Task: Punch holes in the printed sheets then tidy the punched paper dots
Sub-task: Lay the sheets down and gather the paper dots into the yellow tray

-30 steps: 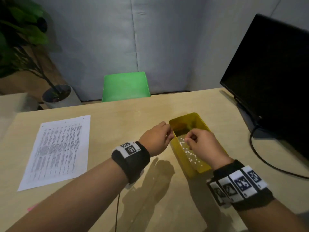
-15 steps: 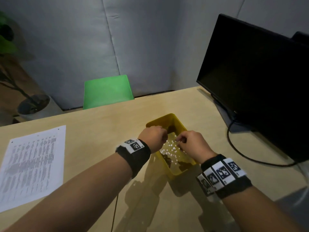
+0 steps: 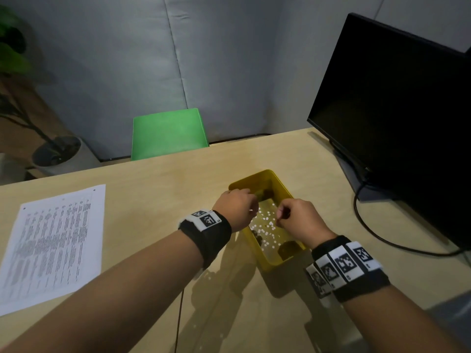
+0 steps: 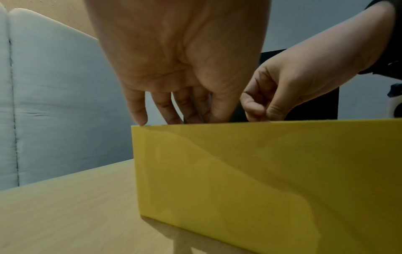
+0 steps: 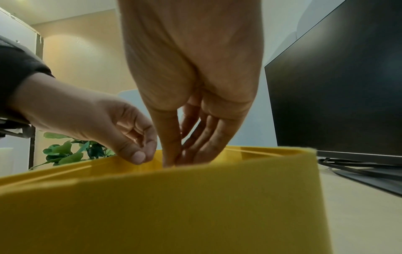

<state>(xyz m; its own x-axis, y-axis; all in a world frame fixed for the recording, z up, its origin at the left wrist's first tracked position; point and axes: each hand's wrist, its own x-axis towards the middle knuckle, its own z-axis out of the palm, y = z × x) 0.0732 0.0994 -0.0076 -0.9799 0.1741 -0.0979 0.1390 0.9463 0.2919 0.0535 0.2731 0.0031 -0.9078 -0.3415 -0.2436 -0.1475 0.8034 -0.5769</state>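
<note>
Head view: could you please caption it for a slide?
Both hands over a yellow bin holding paper dots.

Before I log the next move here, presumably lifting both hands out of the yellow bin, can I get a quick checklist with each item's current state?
1. Paper dots lie inside the yellow bin: ok.
2. Stray dots on the table near the bin's near left side: not ok, a few white specks show there.
3. Left hand free of dots: cannot tell, its fingertips are bunched over the bin.
4. Right hand free of dots: cannot tell, its fingertips dip behind the bin's wall.
5. Bin sits flat on the table: ok.
6. Printed sheet clear of the hands: ok.
</note>
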